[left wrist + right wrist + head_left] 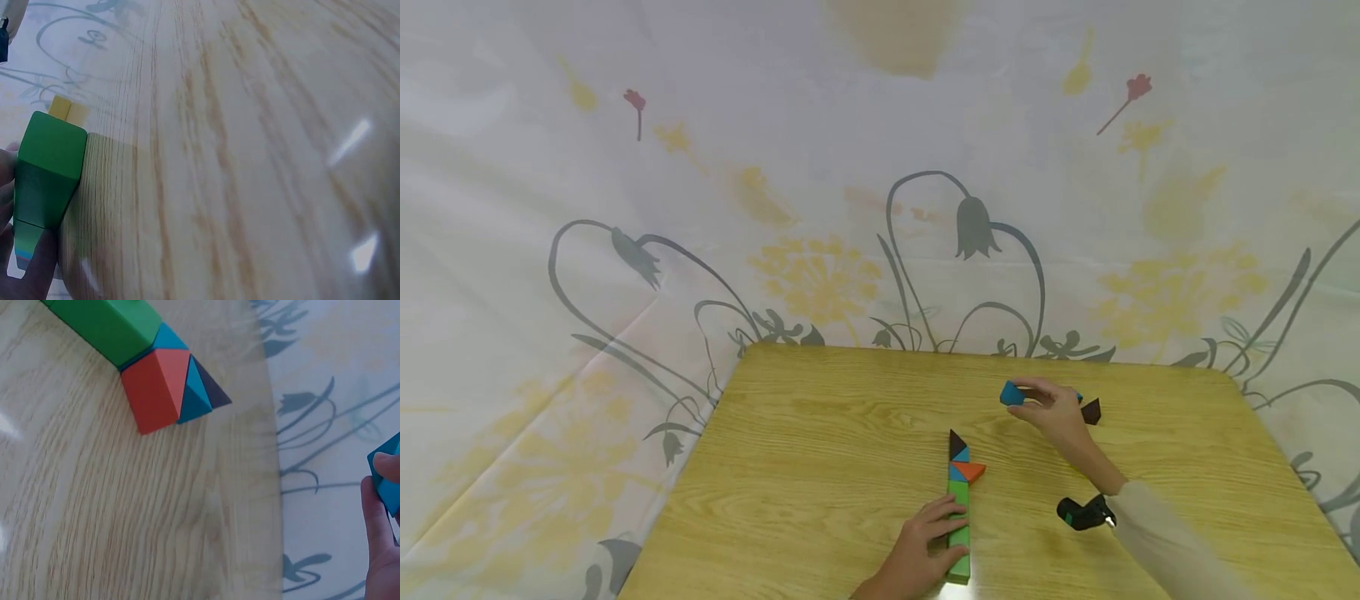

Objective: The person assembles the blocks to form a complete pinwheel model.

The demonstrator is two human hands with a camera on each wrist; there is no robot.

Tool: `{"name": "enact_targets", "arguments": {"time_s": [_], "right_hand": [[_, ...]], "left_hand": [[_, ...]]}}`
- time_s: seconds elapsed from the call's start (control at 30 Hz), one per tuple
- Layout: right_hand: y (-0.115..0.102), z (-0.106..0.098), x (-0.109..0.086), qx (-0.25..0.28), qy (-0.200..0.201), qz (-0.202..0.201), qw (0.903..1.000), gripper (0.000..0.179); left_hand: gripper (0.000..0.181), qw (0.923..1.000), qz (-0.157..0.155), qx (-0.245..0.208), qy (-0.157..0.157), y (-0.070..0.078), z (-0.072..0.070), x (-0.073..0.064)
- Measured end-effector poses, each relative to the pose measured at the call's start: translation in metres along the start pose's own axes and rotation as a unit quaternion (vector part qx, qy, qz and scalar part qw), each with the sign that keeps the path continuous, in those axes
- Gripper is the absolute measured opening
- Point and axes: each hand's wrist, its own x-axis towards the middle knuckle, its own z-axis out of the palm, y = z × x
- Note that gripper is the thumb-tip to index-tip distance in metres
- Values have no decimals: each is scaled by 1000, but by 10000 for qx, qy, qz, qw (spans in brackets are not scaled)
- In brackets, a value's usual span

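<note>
A row of green blocks point(958, 533) lies on the table, with the end face of one green block point(53, 147) close in the left wrist view. My left hand point(917, 537) grips the row, thumb on one side and fingers on the other. At its far end sit blue triangular pieces point(961, 456), an orange-red block point(153, 394) jutting sideways and a black triangular block point(956, 444) at the tip. My right hand point(1056, 417) pinches a blue angular block point(1012, 393) between thumb and fingers, to the right of and beyond the row.
Behind my right hand lie a dark block point(1092, 411) and a bit of something blue, mostly hidden. A black device point(1084, 512) shows beside my right sleeve. The wood-grain table point(805, 433) ends at a flower-patterned cloth point(820, 167).
</note>
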Motion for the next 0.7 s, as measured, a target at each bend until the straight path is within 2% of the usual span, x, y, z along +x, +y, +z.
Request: {"name": "enact_targets", "arguments": {"time_s": [0.17,0.37,0.5,0.7], "right_hand": [[2,17,4,114,-285,-102,9995,41],[3,37,8,131,-462,-21,9988,39],[5,50,8,159,-582,-138,9981,37],[8,68,7,70,-781,-196,9967,35]], "left_hand": [[35,10000,-18,-21,-6,-1,0,-1],[35,10000,67,-17,13,-2,2,0],[35,9999,131,28,26,-3,1,0],[35,10000,54,-32,-30,-3,0,0]]}}
